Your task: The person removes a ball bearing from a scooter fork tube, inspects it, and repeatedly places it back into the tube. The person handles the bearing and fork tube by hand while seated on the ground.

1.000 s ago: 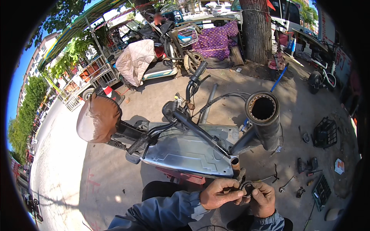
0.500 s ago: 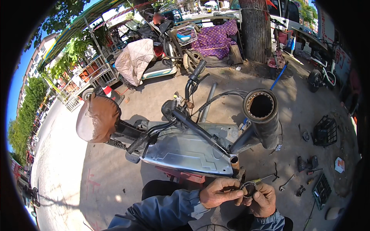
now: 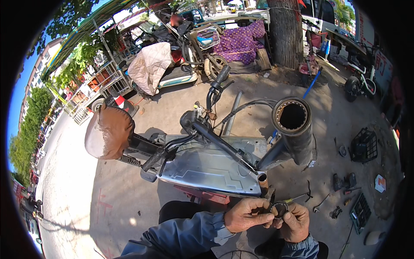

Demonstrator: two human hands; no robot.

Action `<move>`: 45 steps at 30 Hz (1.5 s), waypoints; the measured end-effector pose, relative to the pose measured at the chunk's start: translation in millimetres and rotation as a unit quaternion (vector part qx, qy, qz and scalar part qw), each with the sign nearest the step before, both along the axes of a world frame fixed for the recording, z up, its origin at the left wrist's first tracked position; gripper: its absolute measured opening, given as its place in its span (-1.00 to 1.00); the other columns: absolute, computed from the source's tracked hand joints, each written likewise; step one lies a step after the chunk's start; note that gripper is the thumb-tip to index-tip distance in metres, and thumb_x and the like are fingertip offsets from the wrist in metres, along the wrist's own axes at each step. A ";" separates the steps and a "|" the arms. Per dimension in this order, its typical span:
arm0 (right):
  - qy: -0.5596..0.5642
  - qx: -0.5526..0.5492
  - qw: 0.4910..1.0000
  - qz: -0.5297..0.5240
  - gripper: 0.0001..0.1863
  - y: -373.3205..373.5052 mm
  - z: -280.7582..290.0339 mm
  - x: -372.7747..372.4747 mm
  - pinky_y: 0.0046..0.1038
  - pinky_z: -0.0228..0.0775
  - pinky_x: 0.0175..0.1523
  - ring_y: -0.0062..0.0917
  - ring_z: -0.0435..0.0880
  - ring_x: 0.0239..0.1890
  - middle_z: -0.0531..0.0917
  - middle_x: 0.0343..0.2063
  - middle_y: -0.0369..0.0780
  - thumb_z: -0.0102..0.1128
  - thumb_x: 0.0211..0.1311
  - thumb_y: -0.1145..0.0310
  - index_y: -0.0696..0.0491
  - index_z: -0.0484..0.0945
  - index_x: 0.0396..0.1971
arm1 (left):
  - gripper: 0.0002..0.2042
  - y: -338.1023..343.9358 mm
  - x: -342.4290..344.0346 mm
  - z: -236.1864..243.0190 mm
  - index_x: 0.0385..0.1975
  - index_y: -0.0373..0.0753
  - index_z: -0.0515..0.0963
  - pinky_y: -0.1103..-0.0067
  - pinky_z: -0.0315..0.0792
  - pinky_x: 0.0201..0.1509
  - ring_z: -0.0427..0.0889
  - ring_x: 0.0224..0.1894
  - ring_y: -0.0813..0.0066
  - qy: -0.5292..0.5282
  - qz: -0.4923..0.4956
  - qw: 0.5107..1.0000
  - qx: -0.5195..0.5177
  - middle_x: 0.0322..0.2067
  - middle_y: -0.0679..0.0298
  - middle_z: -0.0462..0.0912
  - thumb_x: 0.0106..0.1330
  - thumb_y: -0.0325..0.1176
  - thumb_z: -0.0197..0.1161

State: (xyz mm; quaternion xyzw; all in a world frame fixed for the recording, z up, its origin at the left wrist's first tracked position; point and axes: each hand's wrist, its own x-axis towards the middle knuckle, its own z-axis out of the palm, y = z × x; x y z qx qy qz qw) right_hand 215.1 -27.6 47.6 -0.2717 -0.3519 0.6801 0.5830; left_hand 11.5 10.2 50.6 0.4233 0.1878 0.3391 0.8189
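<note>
Low at the front, both hands meet around a small dark metal ring (image 3: 280,202), which looks like a bearing ring. Thumb and fingertips of my left hand (image 3: 245,216) are pinched at its left edge. My right hand (image 3: 296,223) grips the opposite edge between thumb and fingers. Just ahead of the hands is the open end of the handlebar stem tube (image 3: 262,178), attached to the handlebar lying across the metal footboard (image 3: 207,172). Farther right, the scooter's black head tube (image 3: 299,144) points its open end up, with a ring of bearing balls around its mouth.
Right on the ground lie a wrench (image 3: 321,203), a green tool case (image 3: 360,213) and a black basket (image 3: 364,146). A screwdriver (image 3: 297,197) lies beyond my right hand. The brown-covered seat (image 3: 110,134) is at left. Behind stand a tree (image 3: 286,34) and a covered scooter (image 3: 151,67).
The ring has tilted slightly and shifted a little upward between my fingers. Both hands keep nearly the same place and grip.
</note>
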 end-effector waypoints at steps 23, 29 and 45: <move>-0.124 -0.015 0.992 0.006 -0.80 -0.5 7.1 9.5 -0.56 0.46 -0.24 -0.64 0.61 -0.39 0.69 -0.44 -0.23 0.35 0.37 0.36 0.22 0.63 -0.27 | -0.86 8.0 -7.0 12.5 -0.11 -0.41 0.59 0.51 0.56 -0.12 0.66 -0.22 0.42 0.085 -0.003 0.990 0.110 -0.22 0.16 0.64 0.44 -0.50 0.26; -0.125 -0.022 0.992 0.022 -0.80 2.2 11.2 6.8 -0.56 0.47 -0.22 -0.62 0.62 -0.38 0.70 -0.42 -0.22 0.35 0.37 0.36 0.22 0.64 -0.26 | -0.83 5.1 -6.8 17.8 -0.17 -0.41 0.60 0.53 0.56 -0.18 0.67 -0.30 0.43 0.088 0.031 0.990 0.110 -0.34 0.15 0.68 0.41 -0.43 0.32; -0.187 -0.041 0.980 -0.061 -0.84 54.1 29.6 57.0 -0.52 0.46 -0.27 -0.59 0.62 -0.42 0.69 -0.46 -0.22 0.31 0.36 0.43 0.24 0.64 -0.32 | -0.38 71.8 -39.1 66.1 0.05 -0.45 0.53 0.52 0.54 -0.09 0.67 -0.21 0.46 0.171 0.275 0.885 0.335 -0.23 0.16 0.69 0.10 -0.19 0.63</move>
